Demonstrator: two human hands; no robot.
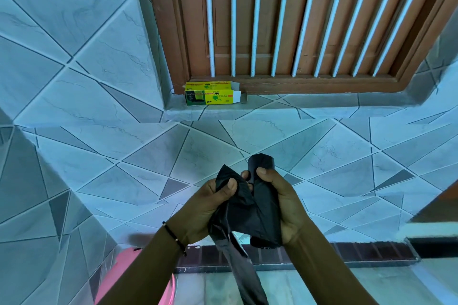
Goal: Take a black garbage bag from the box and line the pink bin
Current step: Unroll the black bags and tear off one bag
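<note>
Black garbage bag point(244, 208) plastic sits between both hands, out in front of the tiled wall; the right hand point(280, 203) is wrapped around the roll point(261, 163), thumb pressed on its upper part, while the left hand point(210, 203) pinches a crumpled free end with thumb over fingers; a long strip point(244, 275) hangs down from the bunch toward the bottom of the view. The yellow box point(210, 93) lies on the window ledge point(322, 104) well above, its end flap open. The pink bin point(148, 277) shows only as an edge at lower left, beside the left forearm.

Risks, as I judge them: the film looks thin, matte and creased, so pulling off-line could tear it somewhere other than its perforation, or draw off more than one bag; the roll is a smooth, soft cylinder and could slip from the grip; the dangling strip may snag or twist, making the mouth hard to find. The wall tiles are glossy, hard and angular.
</note>
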